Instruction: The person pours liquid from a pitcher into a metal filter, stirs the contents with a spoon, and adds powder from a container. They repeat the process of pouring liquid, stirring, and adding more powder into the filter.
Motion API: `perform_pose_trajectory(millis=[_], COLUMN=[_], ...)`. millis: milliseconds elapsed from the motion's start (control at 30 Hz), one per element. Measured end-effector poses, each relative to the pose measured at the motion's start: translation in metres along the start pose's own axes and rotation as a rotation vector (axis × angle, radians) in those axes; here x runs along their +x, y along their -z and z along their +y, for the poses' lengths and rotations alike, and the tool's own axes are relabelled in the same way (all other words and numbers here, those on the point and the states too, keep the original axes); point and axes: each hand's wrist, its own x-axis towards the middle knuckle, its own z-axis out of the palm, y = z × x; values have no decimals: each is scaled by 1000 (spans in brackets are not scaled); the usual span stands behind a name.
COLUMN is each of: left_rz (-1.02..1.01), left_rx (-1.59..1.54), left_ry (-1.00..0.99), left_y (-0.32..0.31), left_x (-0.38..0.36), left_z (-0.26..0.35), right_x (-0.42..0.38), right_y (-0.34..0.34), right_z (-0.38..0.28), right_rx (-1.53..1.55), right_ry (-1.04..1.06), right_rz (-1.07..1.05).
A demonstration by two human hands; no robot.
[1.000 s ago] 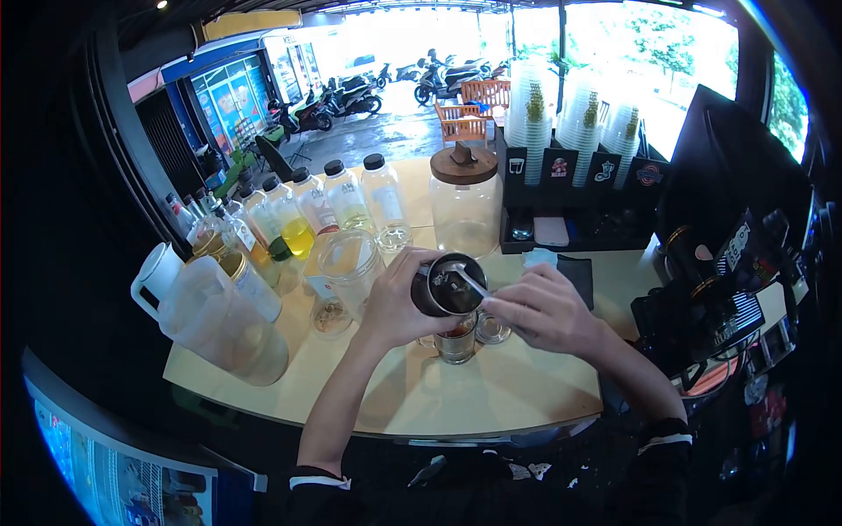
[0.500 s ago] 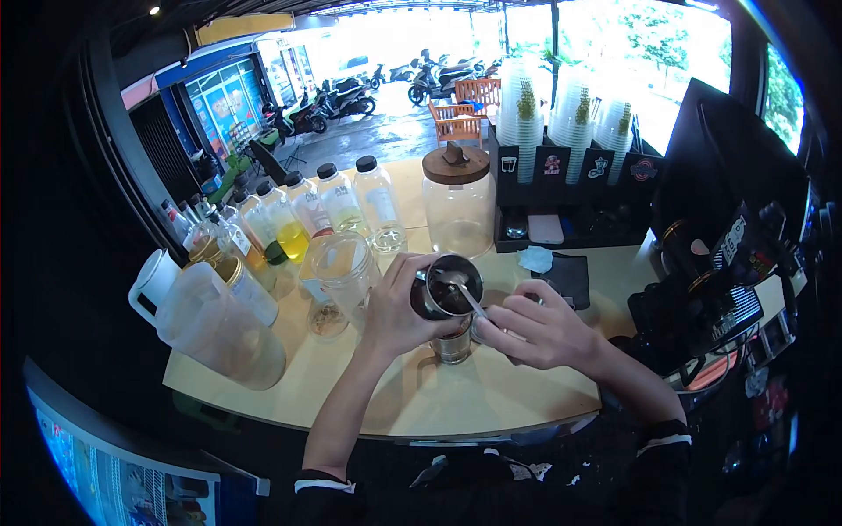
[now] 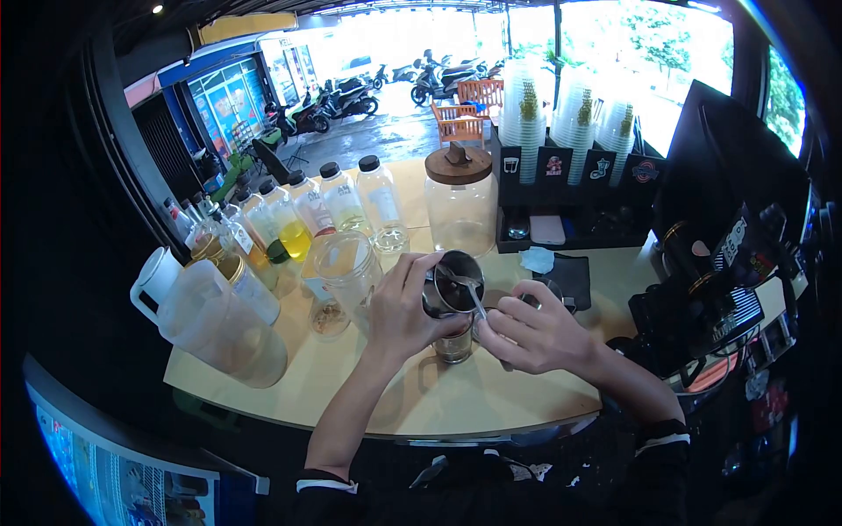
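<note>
Now the spoon (image 3: 479, 302) had shifted toward ten o'clock inside the metal cup (image 3: 460, 299), suggesting stirring. Left hand (image 3: 399, 311) grasped the cup above the tabletop (image 3: 517, 399); right hand (image 3: 537, 335) pinched the spoon.

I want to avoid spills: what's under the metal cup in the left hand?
Below the metal cup, a glass stands on the table. The cup and left hand cover its top, so its rim cannot be seen.

Shiny metal cup (image 3: 455, 294), wooden jar lid (image 3: 459, 170)
</note>
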Motion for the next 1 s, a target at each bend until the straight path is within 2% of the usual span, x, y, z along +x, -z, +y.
perform_pose_trajectory(millis=[167, 333, 400, 500, 667, 767, 867, 1000], left_rz=[3, -2, 7, 15, -8, -5, 3, -10], left_rx=[42, -40, -80, -145, -240, -291, -296, -348], left_ry=[-52, 10, 14, 36, 83, 110, 88, 122], left_y=[2, 2, 0, -1, -5, -5, -7, -7], left_x=[1, 2, 2, 2, -1, 0, -1, -2], left_z=[4, 3, 3, 0, -7, -7, -12, -11], right_x=[0, -2, -2, -2, -1, -2, -2, -3], right_y=[-1, 4, 5, 4, 7, 5, 5, 11], right_z=[1, -1, 2, 1, 6, 6, 0, 5], right_rx=[-9, -2, 18, 128, 46, 35, 98, 10], right_ry=[-37, -8, -118, -106, -114, -125, -30, -124], right_rz=[-17, -7, 3, 38, 78, 28, 24, 12])
